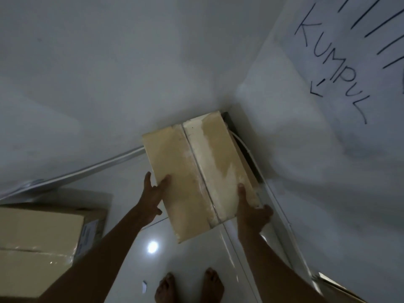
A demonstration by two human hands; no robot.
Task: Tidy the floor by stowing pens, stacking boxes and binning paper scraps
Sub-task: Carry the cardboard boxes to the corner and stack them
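a person holds a cardboard box (192, 171) in both hands, right in front of the wall corner (227, 99). the box's long axis runs from the person straight toward the corner. its far short end points into the corner and sits just short of it, and its near short end points back toward the person. the closed top faces up, and the seam between the two flaps runs along the long axis. pale worn patches mark the flap on the right. whether the box's far end rests on anything cannot be told.

the left hand (153, 197) grips the box's left long edge near the near end, with its thumb on the top face and its fingers spread along the side. the right hand (251, 213) grips the right long edge opposite it, with its thumb lying on the top face and its fingers wrapped round the edge and out of sight below.

a dark strip (244, 154) shows between the box and the right-hand wall, running out from the corner. out from the corner to the left, well apart from it, a larger box (39, 237) stands on the glossy white floor (192, 270) with a white label on its side. farther from the corner, below the held box, two bare feet (213, 283) stand on the floor. a small paper scrap (144, 286) lies just left of them. a bright light reflection (152, 247) shines on the tiles between the feet and the held box. on the wall right of the corner, the handwritten word "kumpul" (332, 68) slants downward beside a small arrow (317, 88).
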